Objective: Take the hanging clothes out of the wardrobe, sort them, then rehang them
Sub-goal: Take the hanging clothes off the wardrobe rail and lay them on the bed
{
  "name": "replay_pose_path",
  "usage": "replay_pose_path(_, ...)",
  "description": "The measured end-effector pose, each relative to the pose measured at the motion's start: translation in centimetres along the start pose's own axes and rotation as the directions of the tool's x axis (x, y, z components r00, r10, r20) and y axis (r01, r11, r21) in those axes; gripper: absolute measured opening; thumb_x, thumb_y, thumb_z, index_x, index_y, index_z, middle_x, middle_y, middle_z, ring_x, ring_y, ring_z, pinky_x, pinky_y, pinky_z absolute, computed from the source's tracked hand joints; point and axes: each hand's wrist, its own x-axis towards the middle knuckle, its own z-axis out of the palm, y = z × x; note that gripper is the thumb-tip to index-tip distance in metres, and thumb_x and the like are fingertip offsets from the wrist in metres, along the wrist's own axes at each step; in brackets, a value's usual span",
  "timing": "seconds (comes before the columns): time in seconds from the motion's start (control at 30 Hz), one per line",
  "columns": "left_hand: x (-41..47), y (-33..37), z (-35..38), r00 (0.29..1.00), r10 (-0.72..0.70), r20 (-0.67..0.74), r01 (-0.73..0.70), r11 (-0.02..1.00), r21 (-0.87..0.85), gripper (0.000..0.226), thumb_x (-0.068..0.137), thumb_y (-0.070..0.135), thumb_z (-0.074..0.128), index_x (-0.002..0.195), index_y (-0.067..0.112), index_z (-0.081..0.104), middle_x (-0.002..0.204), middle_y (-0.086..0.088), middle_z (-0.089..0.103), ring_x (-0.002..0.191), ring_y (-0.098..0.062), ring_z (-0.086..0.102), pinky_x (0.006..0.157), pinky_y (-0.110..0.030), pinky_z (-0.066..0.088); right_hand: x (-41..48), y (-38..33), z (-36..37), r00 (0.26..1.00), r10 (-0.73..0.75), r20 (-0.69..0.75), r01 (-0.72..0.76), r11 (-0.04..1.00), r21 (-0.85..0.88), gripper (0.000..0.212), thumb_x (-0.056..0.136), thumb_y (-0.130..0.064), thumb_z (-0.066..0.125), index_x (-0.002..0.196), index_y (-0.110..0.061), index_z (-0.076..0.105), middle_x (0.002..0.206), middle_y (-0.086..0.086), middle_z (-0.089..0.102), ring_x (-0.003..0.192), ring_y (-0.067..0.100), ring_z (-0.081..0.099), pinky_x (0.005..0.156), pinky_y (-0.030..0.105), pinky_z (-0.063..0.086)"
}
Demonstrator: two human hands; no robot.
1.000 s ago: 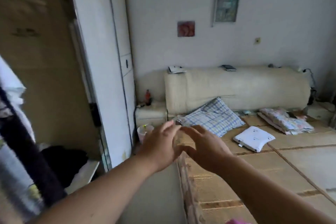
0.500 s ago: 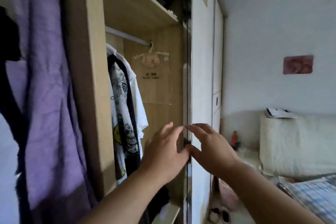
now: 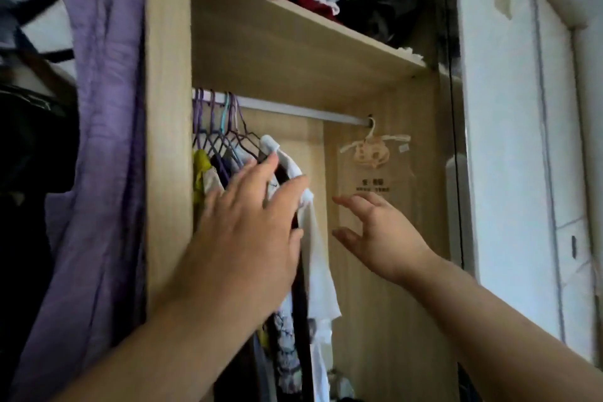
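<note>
left hand point(image 3: 248, 238) spread flat against the white shirt point(image 3: 318, 271) at the front of the hanging clothes point(image 3: 287, 352), right hand point(image 3: 375, 235) just right of it, fingers loosely apart, holding nothing. hangers point(image 3: 225, 137) bunch on the rail point(image 3: 303, 112) above the left fingertips. risk: tugging cloth, not hooks, could slide the shirt off or snag tangled hangers.

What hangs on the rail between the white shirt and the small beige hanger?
Nothing; the head view shows the rail bare from white shirt to beige hanger.
</note>
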Motion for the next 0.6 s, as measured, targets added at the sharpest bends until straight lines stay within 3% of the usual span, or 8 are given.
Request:
replay_pose_path(0.17, 3.8, -0.7, -2.6, 0.995, 0.059, -0.079, -0.023, 0.917, 0.398, 0.053, 0.076, 0.028, 0.064, 0.128, 0.022, 0.055, 0.143, -0.011, 0.045, 0.137, -0.032, 0.035, 0.103, -0.053, 0.033, 6.5, 1.8, 1.1, 0.991, -0.123, 0.045, 0.115, 0.983, 0.144, 0.057, 0.088, -0.044, 0.058, 0.140, -0.029, 0.040, 0.131, 0.003, 0.051, 0.114, 0.021, 0.054, 0.096, 0.032, 0.044)
replay_pose_path(0.3, 6.2, -1.5, -4.4, 0.993, -0.037, -0.111, 0.097, 0.795, 0.599, 0.061, 0.073, 0.026, 0.066, 0.132, 0.017, 0.052, 0.147, -0.016, 0.039, 0.139, -0.035, 0.030, 0.103, -0.056, 0.032, 11.7, 1.3, 2.2, 0.983, -0.172, 0.066, 0.144, 0.942, 0.303, 0.059, 0.089, -0.040, 0.057, 0.142, -0.019, 0.040, 0.137, 0.006, 0.052, 0.122, 0.022, 0.052, 0.097, 0.027, 0.040)
replay_pose_path(0.4, 7.1, -2.0, -4.5, 0.991, -0.078, -0.105, 0.130, 0.691, 0.711, 0.070, 0.068, 0.026, 0.056, 0.136, 0.012, 0.048, 0.149, -0.020, 0.034, 0.140, -0.038, 0.027, 0.104, -0.058, 0.031, 14.9, 0.3, 3.3, 0.979, -0.182, 0.087, 0.145, 0.934, 0.325, 0.054, 0.094, -0.036, 0.052, 0.140, -0.010, 0.042, 0.136, 0.010, 0.053, 0.123, 0.026, 0.050, 0.094, 0.028, 0.040)
replay_pose_path(0.53, 8.1, -2.2, -4.2, 0.977, -0.118, -0.179, 0.212, 0.641, 0.737, 0.077, 0.065, 0.030, 0.047, 0.139, 0.010, 0.044, 0.151, -0.021, 0.029, 0.142, -0.038, 0.020, 0.110, -0.054, 0.024, 18.5, -0.4, 5.0, 0.978, -0.198, 0.062, 0.167, 0.928, 0.332, 0.027, 0.095, -0.024, 0.047, 0.110, -0.005, 0.059, 0.114, 0.018, 0.064, 0.103, 0.032, 0.058, 0.068, 0.027, 0.034)
replay_pose_path(0.6, 8.3, -2.2, -4.1, 0.967, -0.136, -0.217, 0.253, 0.631, 0.733, 0.078, 0.065, 0.033, 0.048, 0.140, 0.011, 0.043, 0.151, -0.019, 0.030, 0.143, -0.036, 0.018, 0.112, -0.051, 0.021, 19.9, -0.2, 5.3, 0.985, -0.174, 0.016, 0.158, 0.922, 0.353, 0.031, 0.095, -0.021, 0.048, 0.119, -0.004, 0.056, 0.122, 0.018, 0.061, 0.111, 0.033, 0.056, 0.079, 0.029, 0.040)
